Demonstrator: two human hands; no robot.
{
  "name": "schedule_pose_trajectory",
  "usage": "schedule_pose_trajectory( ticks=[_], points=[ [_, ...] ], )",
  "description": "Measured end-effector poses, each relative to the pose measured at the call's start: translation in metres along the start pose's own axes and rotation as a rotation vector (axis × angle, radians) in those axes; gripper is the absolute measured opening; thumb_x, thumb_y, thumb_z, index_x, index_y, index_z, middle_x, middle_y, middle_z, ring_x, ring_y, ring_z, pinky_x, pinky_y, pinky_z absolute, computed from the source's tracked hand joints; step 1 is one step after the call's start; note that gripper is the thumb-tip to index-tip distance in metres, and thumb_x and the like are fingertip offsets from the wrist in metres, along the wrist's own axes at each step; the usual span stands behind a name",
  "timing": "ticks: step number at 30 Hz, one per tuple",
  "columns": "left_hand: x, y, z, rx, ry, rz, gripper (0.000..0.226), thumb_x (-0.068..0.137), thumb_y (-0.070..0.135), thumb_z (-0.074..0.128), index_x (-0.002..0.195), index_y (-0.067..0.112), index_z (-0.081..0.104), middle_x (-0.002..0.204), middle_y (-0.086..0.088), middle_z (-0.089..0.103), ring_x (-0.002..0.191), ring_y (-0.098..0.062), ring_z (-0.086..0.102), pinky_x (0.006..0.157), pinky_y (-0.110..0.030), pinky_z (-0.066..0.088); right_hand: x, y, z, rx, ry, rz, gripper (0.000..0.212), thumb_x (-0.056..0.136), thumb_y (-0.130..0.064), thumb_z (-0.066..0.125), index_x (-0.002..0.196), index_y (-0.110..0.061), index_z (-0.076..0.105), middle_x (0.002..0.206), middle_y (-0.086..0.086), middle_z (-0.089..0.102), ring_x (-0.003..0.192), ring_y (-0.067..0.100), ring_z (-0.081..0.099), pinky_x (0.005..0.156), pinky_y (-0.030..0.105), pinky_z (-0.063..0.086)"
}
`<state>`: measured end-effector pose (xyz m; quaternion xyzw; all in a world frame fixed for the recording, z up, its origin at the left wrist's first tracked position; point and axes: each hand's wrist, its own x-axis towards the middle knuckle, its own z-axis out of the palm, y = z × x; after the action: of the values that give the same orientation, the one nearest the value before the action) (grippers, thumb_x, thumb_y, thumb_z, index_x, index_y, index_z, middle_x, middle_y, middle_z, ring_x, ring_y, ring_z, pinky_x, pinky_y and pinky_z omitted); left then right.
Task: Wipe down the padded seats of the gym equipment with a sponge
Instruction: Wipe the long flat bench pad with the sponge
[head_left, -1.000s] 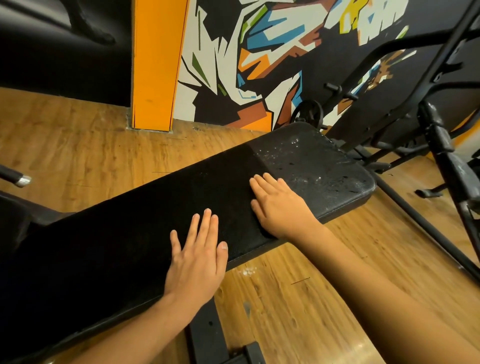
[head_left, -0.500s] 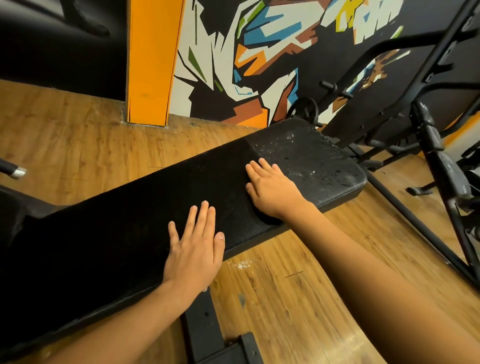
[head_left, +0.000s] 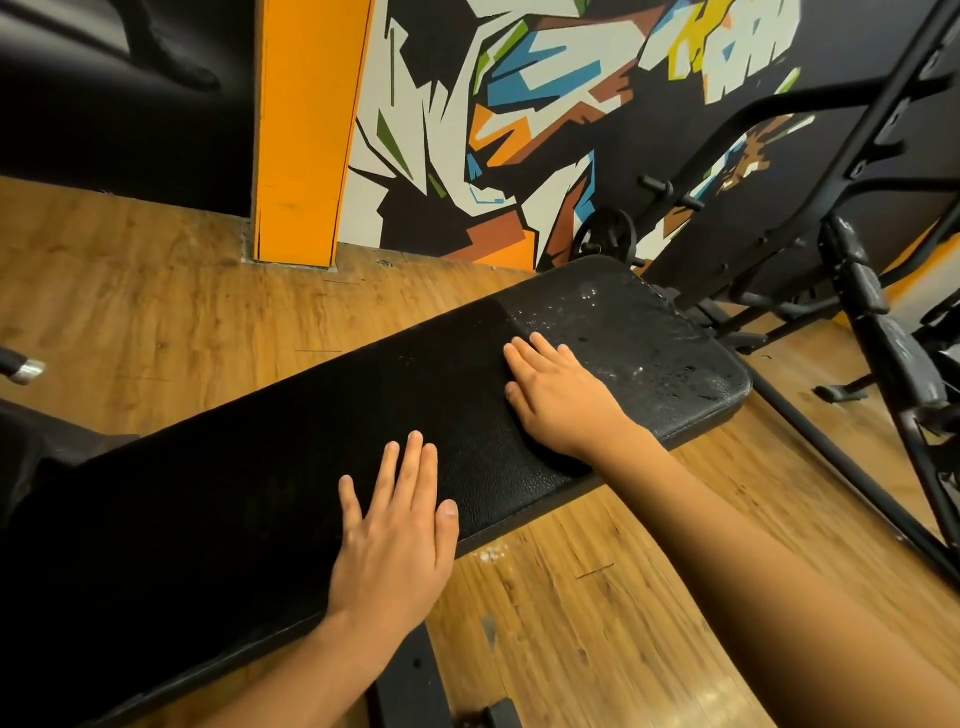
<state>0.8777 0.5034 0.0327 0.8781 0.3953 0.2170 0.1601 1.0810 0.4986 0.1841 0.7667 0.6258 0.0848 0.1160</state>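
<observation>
Two bare hands lie palm-down on the black bench pad, which runs across the middle of the view from 8 o'clock to 3 o'clock. On the painted wall at 12 o'clock, jagged white and yellow shapes toward 1 o'clock may be lettering, but they are cut off by the top edge and cannot be read.

The pad's 8 o'clock end sinks into shadow and leaves the frame. A black metal frame at 3 o'clock is cut off on the right. A chrome bar end pokes in at 9 o'clock.

The left hand, at 6 o'clock, has straight fingers held close together, its thumb by the pad's near edge, and it grips nothing. The right hand, up toward 2 o'clock from it, also rests flat with fingers straight and slightly apart. Its fingertips reach the wet, speckled patch at the pad's far end. The palm hides whatever leather lies beneath it.
</observation>
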Motion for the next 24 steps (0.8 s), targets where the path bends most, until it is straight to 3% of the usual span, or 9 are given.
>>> schedule_pose_trajectory(
  ticks=[5,12,18,24],
  points=[
    [0.003,-0.001,0.002,0.010,0.009,0.002,0.064,0.107,0.047,0.007,0.154,0.014,0.035,0.161,-0.004,0.033,0.147,-0.025,0.034,0.108,-0.063,0.037,0.059,0.003,-0.004,0.006,-0.022,0.018,0.059,0.111,-0.036,0.029,0.161,-0.007,0.018,0.168,0.012,0.020,0.156,0.030,0.009,0.125,0.045,0.010],
    [0.003,-0.002,-0.001,0.001,-0.009,0.018,0.064,0.108,0.047,0.006,0.156,0.013,0.030,0.163,-0.004,0.029,0.149,-0.025,0.030,0.110,-0.064,0.035,0.115,0.006,-0.008,0.020,-0.036,0.035,0.056,0.110,-0.035,0.030,0.158,-0.005,0.027,0.165,0.013,0.027,0.153,0.029,0.018,0.123,0.046,0.016],
    [0.001,-0.002,-0.002,-0.038,-0.036,0.010,0.068,0.103,0.052,-0.006,0.159,0.018,0.015,0.168,0.000,0.011,0.154,-0.021,0.011,0.119,-0.062,0.019,0.087,0.003,-0.010,0.035,-0.046,0.035,0.059,0.111,-0.033,0.029,0.161,-0.005,0.018,0.168,0.013,0.018,0.156,0.030,0.010,0.125,0.044,0.010],
    [0.000,0.001,-0.008,-0.051,-0.071,-0.008,0.068,0.102,0.052,-0.005,0.159,0.019,0.009,0.168,0.001,0.005,0.155,-0.020,0.004,0.120,-0.061,0.014,0.011,0.007,-0.006,0.046,-0.032,0.008,0.060,0.111,-0.037,0.028,0.163,-0.010,0.013,0.170,0.009,0.014,0.157,0.026,0.007,0.125,0.042,0.007]
  ],
)
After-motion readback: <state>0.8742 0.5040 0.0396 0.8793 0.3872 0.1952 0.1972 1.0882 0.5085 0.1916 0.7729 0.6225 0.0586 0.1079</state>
